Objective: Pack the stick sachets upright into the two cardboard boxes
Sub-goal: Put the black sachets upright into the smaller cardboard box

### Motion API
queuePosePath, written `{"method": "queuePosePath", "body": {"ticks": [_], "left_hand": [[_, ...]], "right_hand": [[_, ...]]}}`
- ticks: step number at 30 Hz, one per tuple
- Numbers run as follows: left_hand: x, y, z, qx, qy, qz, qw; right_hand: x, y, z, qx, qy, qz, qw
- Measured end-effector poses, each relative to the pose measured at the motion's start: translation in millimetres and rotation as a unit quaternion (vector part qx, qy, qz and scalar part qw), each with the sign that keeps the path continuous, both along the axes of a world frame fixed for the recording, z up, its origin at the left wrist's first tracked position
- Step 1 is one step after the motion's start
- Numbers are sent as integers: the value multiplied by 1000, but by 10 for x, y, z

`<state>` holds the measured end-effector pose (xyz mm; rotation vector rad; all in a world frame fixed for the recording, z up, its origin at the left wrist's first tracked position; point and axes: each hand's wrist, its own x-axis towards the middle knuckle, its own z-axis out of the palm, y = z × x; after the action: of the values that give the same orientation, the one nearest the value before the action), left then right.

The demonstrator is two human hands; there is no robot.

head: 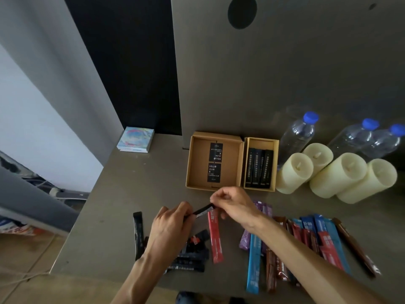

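Both hands hold one black stick sachet (202,211) just in front of the boxes: my left hand (169,224) grips its near end and my right hand (231,205) pinches its far end. The wide cardboard box (190,163) holds two black printed cards. Beside it, the narrow cardboard box (276,163) holds several black sachets side by side. Under my left wrist lies a pile of black sachets (190,257), with one more black sachet (138,234) at its left. A red sachet (214,236) lies between my arms. Blue, red, brown and purple sachets (306,240) spread out on the right.
Several cream pillar candles (337,174) lie to the right of the boxes, with three clear blue-capped water bottles (298,133) behind them. A small colourful box (135,139) sits at the table's far left corner. A grey panel rises behind the table. The table's left edge drops off to the floor.
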<state>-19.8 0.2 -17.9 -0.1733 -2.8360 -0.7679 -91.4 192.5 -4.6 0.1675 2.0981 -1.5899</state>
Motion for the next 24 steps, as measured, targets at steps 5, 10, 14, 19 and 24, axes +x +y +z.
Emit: {"method": "queuePosePath", "body": {"ticks": [5, 10, 14, 19, 24], "left_hand": [[15, 27, 6, 3, 42, -8, 999], [-11, 92, 54, 189, -139, 57, 970], [-39, 115, 80, 278, -180, 84, 940], [-57, 216, 115, 407, -184, 111, 888], [-75, 316, 94, 419, -180, 121, 882]], "right_hand": [[-16, 77, 77, -45, -38, 32, 998], [-52, 156, 102, -27, 44, 36, 998], [-107, 263, 156, 23, 108, 57, 992], [-130, 321, 216, 27, 128, 37, 991], [-122, 361, 225, 57, 93, 40, 993]]}}
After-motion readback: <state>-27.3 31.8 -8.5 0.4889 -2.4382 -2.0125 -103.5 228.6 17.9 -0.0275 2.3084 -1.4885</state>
